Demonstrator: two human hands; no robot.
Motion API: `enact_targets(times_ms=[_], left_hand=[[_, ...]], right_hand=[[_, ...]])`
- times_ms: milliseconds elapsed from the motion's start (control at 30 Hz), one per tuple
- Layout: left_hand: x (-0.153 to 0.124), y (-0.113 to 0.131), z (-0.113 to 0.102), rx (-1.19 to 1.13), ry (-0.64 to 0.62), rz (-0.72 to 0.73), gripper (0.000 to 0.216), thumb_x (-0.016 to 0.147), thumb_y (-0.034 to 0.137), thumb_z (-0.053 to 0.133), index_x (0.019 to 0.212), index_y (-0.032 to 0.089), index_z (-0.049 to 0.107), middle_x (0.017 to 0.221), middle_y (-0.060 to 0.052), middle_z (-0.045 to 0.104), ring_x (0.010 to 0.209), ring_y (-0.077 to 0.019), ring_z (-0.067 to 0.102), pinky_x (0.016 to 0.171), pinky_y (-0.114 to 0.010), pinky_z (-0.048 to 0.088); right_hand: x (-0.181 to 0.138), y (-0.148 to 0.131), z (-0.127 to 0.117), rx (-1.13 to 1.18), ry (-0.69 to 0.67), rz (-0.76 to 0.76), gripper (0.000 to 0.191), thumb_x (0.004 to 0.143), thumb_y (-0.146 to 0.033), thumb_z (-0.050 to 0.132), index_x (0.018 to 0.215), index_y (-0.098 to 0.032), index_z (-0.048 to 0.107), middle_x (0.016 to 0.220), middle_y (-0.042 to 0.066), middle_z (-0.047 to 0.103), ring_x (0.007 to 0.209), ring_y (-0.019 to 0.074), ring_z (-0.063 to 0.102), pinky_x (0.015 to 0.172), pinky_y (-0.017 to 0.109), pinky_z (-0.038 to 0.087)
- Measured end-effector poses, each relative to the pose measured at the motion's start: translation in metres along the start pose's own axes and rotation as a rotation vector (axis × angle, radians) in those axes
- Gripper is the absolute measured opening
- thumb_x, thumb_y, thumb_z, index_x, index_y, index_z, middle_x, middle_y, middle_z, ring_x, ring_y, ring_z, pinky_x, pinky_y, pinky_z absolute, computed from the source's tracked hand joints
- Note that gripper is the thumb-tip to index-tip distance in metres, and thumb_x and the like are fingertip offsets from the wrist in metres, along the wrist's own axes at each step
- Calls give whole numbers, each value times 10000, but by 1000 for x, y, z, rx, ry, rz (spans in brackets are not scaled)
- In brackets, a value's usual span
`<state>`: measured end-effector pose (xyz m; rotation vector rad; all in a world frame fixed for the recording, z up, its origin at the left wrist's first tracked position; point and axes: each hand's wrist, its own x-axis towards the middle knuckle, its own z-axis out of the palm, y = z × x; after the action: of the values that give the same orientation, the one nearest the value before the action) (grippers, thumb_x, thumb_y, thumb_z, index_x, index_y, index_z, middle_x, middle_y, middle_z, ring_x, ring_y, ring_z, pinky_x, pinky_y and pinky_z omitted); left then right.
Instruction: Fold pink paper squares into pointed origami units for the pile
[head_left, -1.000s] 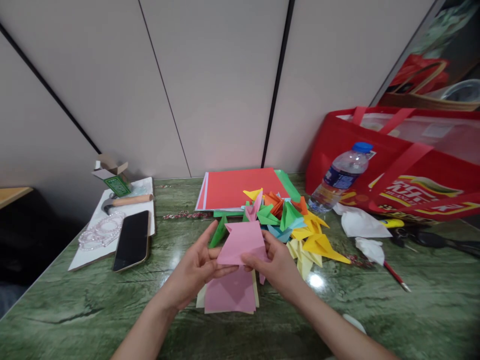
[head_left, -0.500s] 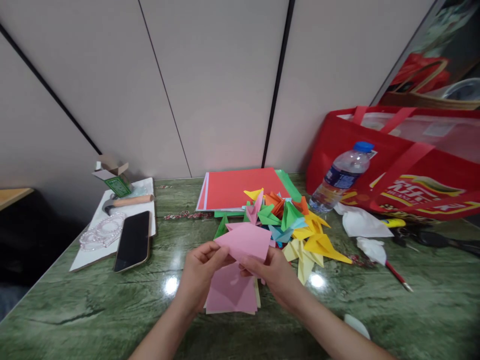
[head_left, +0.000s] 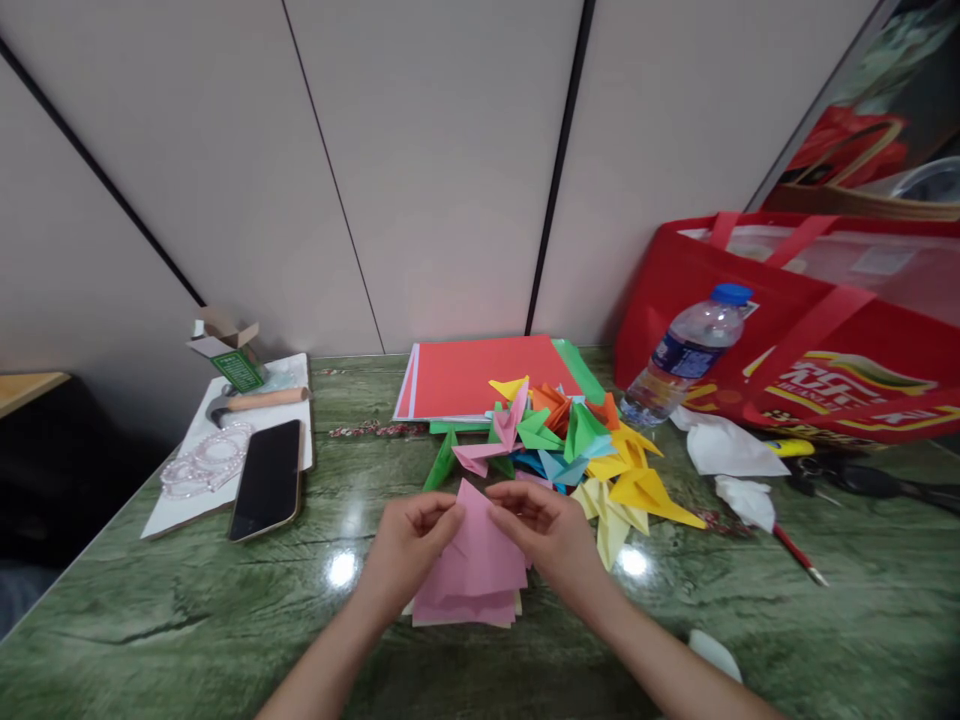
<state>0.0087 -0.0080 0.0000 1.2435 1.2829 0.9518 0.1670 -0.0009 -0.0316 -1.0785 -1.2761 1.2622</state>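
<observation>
My left hand (head_left: 409, 545) and my right hand (head_left: 550, 535) each pinch a side of a pink paper sheet (head_left: 480, 555), tilted so one corner points up. It hovers just above a small stack of pink and pale yellow sheets (head_left: 461, 605) on the green marble table (head_left: 187, 620). Right behind my hands lies a pile of folded paper shapes (head_left: 570, 450) in pink, green, yellow, orange and blue.
A stack of red and green paper (head_left: 480, 375) lies by the wall. At the left a phone (head_left: 267, 478), bead bracelets (head_left: 199, 465), a hammer (head_left: 251, 402) and a small box (head_left: 225, 352) rest on white paper. At the right are a water bottle (head_left: 686, 350), red bag (head_left: 810, 330) and tissues (head_left: 724, 450).
The pink sheet has come down from a raised, flat hold to a tilted one close over the stack. Both hands moved nearer the table.
</observation>
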Motion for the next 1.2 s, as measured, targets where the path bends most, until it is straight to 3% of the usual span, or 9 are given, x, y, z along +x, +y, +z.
enact_targets(times_ms=[200, 367, 467, 700, 833, 967, 1067, 1200], left_hand=[[-1, -3, 7, -30, -22, -76, 234, 686, 342, 614, 698, 120, 687, 549, -16, 604, 483, -109, 476, 467, -200, 369], [-1, -3, 8, -32, 0, -48, 226, 672, 328, 616, 681, 114, 688, 547, -2, 577, 501, -100, 456, 456, -186, 347], [-1, -3, 7, -26, 43, -71, 216, 660, 319, 624, 671, 113, 686, 504, 18, 544, 473, -84, 430, 453, -181, 330], [2, -5, 3, -67, 85, -117, 245, 655, 341, 638, 736, 119, 700, 549, -4, 601, 487, -96, 476, 479, -193, 368], [3, -6, 1, -102, 78, -118, 233, 649, 330, 658, 731, 116, 700, 546, -3, 600, 476, -81, 462, 463, -177, 360], [1, -5, 3, -121, 28, -97, 219, 657, 329, 662, 713, 120, 698, 520, 16, 566, 458, -59, 418, 440, -157, 317], [0, -3, 4, -122, -1, -79, 218, 659, 330, 662, 703, 120, 698, 519, 23, 555, 458, -51, 403, 440, -152, 305], [1, -4, 5, -150, 9, -115, 222, 645, 338, 674, 677, 118, 681, 516, 26, 550, 462, -59, 424, 449, -159, 328]], right_hand=[[-1, 2, 0, -211, 24, -69, 94, 723, -237, 608, 786, -169, 623, 702, 41, 649, 622, 158, 613, 536, 254, 501], [-5, -2, -1, -459, 1, -401, 104, 769, -154, 543, 813, -164, 637, 696, 38, 617, 598, 136, 570, 530, 244, 469], [-6, -4, -1, -481, -28, -496, 140, 801, -149, 520, 871, -163, 641, 774, 59, 623, 667, 145, 581, 581, 250, 474], [-6, -9, 0, -418, -148, -426, 237, 863, -166, 434, 1000, -191, 625, 904, 75, 596, 867, 162, 570, 750, 279, 467], [-5, -8, 0, -323, -210, -264, 184, 828, -217, 500, 979, -200, 604, 919, 57, 572, 762, 135, 562, 600, 223, 471], [-6, -4, 2, -208, -180, -103, 156, 735, -236, 620, 870, -192, 554, 823, 14, 549, 701, 119, 535, 532, 189, 446], [-5, -3, 2, -213, -197, -108, 135, 702, -232, 650, 780, -188, 550, 807, 5, 540, 694, 115, 519, 523, 184, 424], [-3, -4, 2, -237, -222, -134, 37, 769, -200, 554, 751, -180, 579, 809, 20, 566, 706, 119, 523, 528, 193, 408]])
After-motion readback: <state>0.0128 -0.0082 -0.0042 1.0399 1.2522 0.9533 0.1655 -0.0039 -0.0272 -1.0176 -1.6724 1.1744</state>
